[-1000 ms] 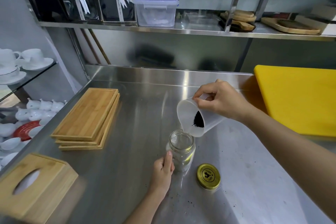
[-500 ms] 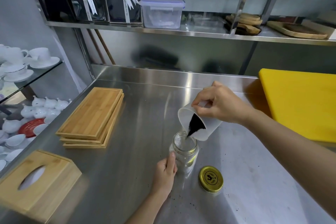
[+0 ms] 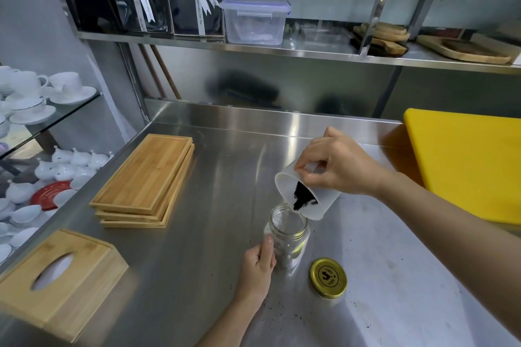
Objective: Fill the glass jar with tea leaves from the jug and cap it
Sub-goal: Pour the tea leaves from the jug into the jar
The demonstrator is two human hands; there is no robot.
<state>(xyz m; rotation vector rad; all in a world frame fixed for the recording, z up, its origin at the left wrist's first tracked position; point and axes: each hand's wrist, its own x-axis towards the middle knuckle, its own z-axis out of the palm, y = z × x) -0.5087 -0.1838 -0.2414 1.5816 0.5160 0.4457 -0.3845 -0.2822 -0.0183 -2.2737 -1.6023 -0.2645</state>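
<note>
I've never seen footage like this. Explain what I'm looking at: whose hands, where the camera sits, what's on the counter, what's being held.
There is no machine here. A person wears a wide-angle camera on their head, looking down at their own two bare hands.

The right hand tilts a white plastic jug, and dark tea leaves slide toward its lip, above the open glass jar. The left hand steadies the jar on the steel counter.

The jar's gold lid lies flat beside it. Further left are stacked bamboo trays and a bamboo tissue box; a yellow cutting board sits to the right.
</note>
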